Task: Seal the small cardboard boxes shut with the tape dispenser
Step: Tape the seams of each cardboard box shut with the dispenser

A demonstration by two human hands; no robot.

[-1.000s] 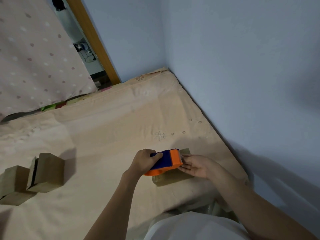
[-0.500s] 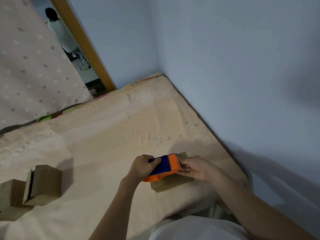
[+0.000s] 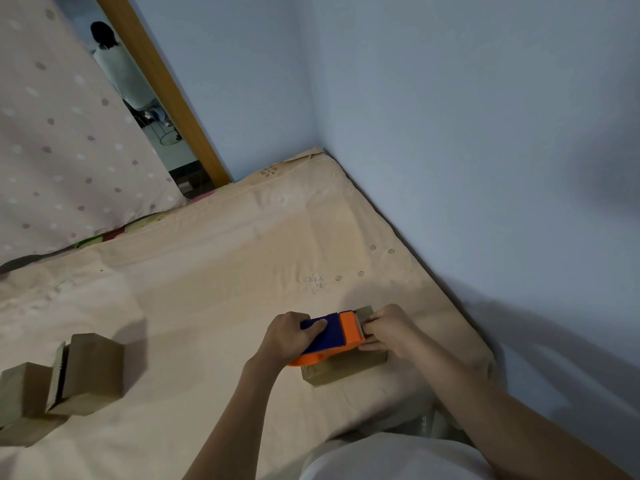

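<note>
A small flat cardboard box [image 3: 341,370] lies on the bed near its right edge. On top of it sits a blue and orange tape dispenser [image 3: 341,332]. My left hand [image 3: 289,336] grips the dispenser's blue handle from the left. My right hand [image 3: 389,329] rests on the box at the dispenser's orange cutter end, fingers curled at the tape there; the fingertips are partly hidden. Most of the box top is covered by the dispenser and both hands.
Three more cardboard boxes, the nearest [image 3: 91,374], sit at the bed's left edge. The beige sheet [image 3: 207,306] spreads between. A blue wall [image 3: 485,168] borders the bed on the right. A person stands far off in the doorway [image 3: 117,71].
My right hand's fingers have curled in closer against the dispenser's orange end. The camera has tilted, shifting the scene lower. The left hand keeps its grip.
</note>
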